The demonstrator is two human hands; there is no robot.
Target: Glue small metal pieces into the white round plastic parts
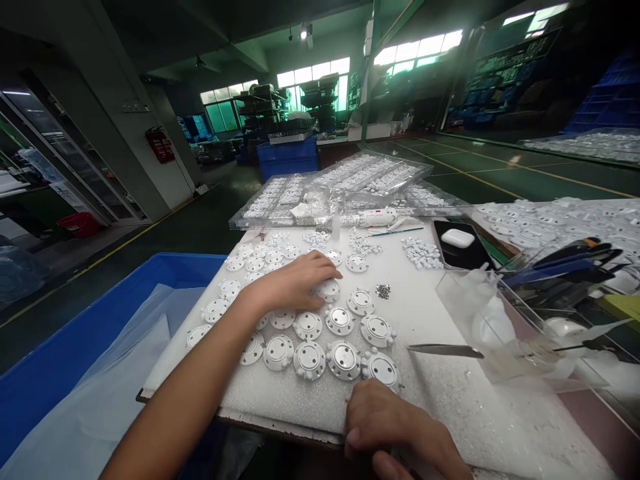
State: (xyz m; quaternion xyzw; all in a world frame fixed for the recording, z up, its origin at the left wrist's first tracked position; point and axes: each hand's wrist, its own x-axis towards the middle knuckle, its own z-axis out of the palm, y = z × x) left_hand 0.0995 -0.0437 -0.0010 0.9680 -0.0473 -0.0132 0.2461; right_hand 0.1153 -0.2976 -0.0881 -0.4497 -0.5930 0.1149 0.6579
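Observation:
My left hand (300, 280) reaches over rows of round white plastic discs, its thumb and fingertips on either side of one white disc (329, 291). That disc looks gripped at its rim; whether it is lifted I cannot tell. Around it lie several like discs (309, 360), each with a raised round centre and two dark dots. Near the table's front edge, my right hand (390, 423) is curled closed just below a front-row disc (381, 371). What its fingers hold, if anything, is hidden.
Small white parts (421, 253) and dark bits (383, 291) lie in piles on the foam-covered table (280, 400). Tweezers (445, 350) rest by a clear tool box (505, 333) at right. Filled clear trays (370, 175) stand behind; a blue bin (175, 267) is at left.

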